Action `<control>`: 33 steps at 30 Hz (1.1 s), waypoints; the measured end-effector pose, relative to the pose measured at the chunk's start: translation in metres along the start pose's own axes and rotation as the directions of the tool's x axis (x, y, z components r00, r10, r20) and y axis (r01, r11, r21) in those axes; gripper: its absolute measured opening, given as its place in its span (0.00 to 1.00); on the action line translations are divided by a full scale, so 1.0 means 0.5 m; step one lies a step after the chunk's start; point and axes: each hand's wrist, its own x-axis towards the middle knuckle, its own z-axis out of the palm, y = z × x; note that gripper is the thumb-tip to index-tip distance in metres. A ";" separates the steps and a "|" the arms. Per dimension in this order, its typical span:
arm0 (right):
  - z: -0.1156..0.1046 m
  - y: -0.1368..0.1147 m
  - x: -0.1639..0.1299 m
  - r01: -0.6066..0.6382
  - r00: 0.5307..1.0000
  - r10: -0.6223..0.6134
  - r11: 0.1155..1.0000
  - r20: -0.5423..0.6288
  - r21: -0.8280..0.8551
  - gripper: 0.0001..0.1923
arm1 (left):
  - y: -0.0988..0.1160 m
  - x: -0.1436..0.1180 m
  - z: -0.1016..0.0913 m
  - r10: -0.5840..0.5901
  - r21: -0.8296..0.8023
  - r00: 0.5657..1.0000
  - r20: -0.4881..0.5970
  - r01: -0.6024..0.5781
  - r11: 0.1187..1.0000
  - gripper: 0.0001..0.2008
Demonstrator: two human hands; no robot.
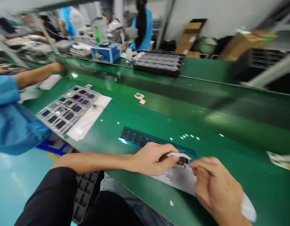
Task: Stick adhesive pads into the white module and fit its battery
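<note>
My left hand [148, 158] grips a small white-edged device [183, 160] with dark parts inside, between thumb and fingers. Close on its right, my right hand [217, 188] is closed around a thin, slender tool [212, 173], and its fingertips meet the device's edge. The tool's working end is hidden by the fingers, so its exact kind is unclear. Beneath both hands lies a white sheet [182, 182] with small dark marks. Behind the left hand a teal strip [135, 137] with rows of dark pieces rests on the green table [260, 194].
Small white bits [192, 136] dot the table beyond my hands. To the left lie a clear compartment tray [69, 108] with dark pieces and white paper [88, 121]. A co-worker's blue sleeve [15, 119] reaches in there. A black tray [159, 62] and blue box [106, 53] stand farther back.
</note>
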 end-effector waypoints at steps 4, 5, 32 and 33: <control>0.011 -0.012 -0.014 -0.055 0.998 0.055 0.994 -0.012 -0.090 0.04 | -0.009 -0.002 0.003 0.015 -0.078 0.999 -0.045 -0.019 0.997 0.13; 0.013 -0.013 -0.017 -0.065 0.998 0.064 0.993 -0.014 -0.101 0.02 | -0.011 0.000 0.004 -0.035 -0.140 0.999 -0.017 0.032 0.990 0.14; 0.005 -0.024 -0.030 0.092 0.972 -0.030 0.962 0.231 -0.258 0.11 | -0.010 0.001 -0.005 -0.011 0.134 1.000 0.016 0.009 0.991 0.18; 0.003 -0.024 -0.030 0.103 0.970 -0.038 0.959 0.241 -0.263 0.11 | -0.010 0.002 -0.006 -0.017 0.153 1.000 0.019 0.014 0.988 0.18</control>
